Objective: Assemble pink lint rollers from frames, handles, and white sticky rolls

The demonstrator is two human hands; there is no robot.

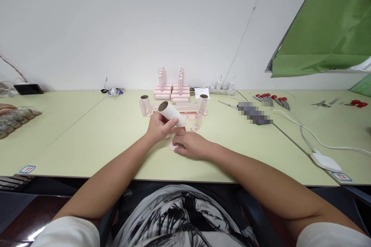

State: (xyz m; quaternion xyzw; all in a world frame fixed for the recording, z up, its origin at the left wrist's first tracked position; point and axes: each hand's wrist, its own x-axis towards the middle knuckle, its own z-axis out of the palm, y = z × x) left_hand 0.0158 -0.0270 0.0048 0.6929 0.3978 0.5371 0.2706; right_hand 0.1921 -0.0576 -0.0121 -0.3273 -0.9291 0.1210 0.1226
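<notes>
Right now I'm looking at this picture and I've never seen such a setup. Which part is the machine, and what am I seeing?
There is no robot here, only a person working with two bare hands. The single picture comes from a camera worn on the person's head, looking forward and down, so both forearms reach away from you.

The left hand holds a white tube, tilted, its open end showing a brown inside. The right hand is at a pale pink disc on the table; whether it grips or only touches it, I can't tell.

Beyond the hands, pink cylinders are stacked near the wall. Farther right are red-handled tools, a white cable and something blurred out.
</notes>
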